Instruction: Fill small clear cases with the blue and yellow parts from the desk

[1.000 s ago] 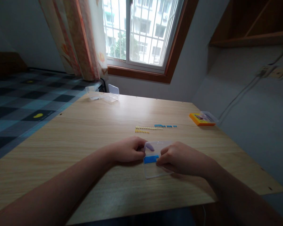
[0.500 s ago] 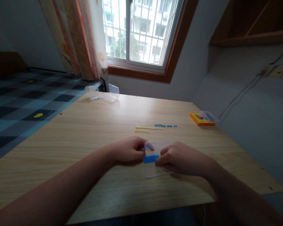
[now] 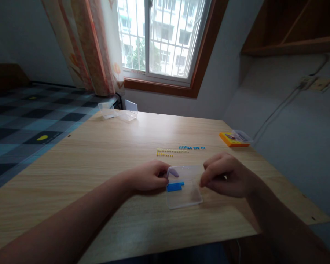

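Observation:
A small clear plastic box (image 3: pixel 184 194) lies flat on the wooden table (image 3: pixel 104 154) in front of me. A short row of blue pieces (image 3: pixel 175 187) sits inside it at its left side. My left hand (image 3: pixel 148 176) is closed on the box's left edge, thumb on top. My right hand (image 3: pixel 227 175) hovers just off the box's right edge, fingers curled together; I cannot make out anything in them. Beyond the box lie a row of yellow pieces (image 3: pixel 170 150) and a row of blue pieces (image 3: pixel 191 147).
An orange box with a clear lid (image 3: pixel 234 138) sits at the table's far right. Clear plastic boxes (image 3: pixel 118 111) stand at the far left corner. A bed with a checked cover (image 3: pixel 30 121) runs along the left. A wall is on the right.
My right hand has lifted off the clear box and drawn back to the right, uncovering the box's right half. The left hand has stayed on the left edge.

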Available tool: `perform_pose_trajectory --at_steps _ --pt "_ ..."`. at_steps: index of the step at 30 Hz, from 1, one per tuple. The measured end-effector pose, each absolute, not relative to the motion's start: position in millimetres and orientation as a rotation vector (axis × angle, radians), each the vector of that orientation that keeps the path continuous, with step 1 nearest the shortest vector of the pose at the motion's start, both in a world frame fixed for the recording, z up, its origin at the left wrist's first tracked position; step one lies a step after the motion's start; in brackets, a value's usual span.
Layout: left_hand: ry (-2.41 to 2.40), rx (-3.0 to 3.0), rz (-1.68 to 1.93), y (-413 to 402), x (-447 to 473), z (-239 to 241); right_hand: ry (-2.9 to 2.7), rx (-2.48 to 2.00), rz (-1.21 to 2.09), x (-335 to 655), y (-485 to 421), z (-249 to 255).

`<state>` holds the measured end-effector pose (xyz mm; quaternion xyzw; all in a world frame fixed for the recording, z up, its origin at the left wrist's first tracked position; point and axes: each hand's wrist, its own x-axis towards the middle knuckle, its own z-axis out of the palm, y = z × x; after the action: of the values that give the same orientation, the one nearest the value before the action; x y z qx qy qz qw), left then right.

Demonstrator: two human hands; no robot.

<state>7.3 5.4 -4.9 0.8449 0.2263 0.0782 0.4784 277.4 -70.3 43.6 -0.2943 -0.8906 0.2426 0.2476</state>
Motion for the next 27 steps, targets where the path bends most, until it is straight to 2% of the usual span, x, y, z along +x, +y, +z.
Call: perform_pose_trajectory --at_steps 4,8,16,27 --pt "0.533 2.020 0.175 6 7 -6 -1.891 -1.146 0.187 286 -39 22" --pt "0.512 1.997 0.198 8 7 -9 -1.833 -1.283 -0.045 286 -2 -9" --pt "0.527 2.033 0.216 9 6 -12 -1.726 -1.435 -0.110 289 36 -51" --pt "0.537 2.045 0.201 9 5 -11 -1.733 -1.624 -0.077 291 47 -64"
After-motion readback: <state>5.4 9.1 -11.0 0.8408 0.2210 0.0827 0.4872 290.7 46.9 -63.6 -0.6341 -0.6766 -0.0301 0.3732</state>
